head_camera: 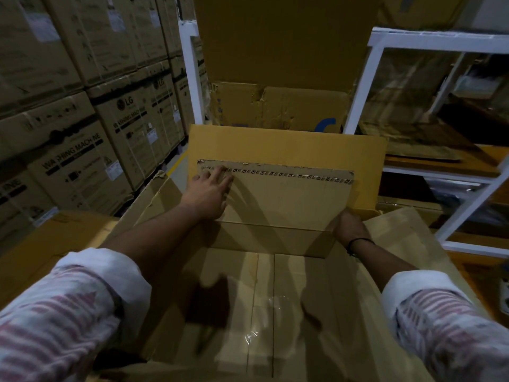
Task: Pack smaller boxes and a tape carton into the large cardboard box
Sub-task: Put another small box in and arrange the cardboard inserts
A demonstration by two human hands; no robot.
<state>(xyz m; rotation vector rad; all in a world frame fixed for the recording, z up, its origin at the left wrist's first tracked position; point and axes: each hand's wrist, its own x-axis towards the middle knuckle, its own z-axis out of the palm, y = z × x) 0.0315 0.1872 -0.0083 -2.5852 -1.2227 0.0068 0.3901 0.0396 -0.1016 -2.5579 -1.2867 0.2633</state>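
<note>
Left hand point(209, 193) lies flat, fingers straight, on the smaller box point(289, 199) at 12 o'clock inside the large cardboard box point(292, 304). Right hand point(351, 228) is at its 3 o'clock edge, grip unclear. The floor is free toward 6 o'clock.

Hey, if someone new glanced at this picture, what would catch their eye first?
Two hands, the left hand flat on top and the right hand gripping its right end, hold a smaller box at the far side of the open large cardboard box. To the left rise stacked washing machine cartons.

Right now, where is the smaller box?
Head view, centre: smaller box is far inside the large cardboard box, left hand on top, right hand holding its right corner.
</note>
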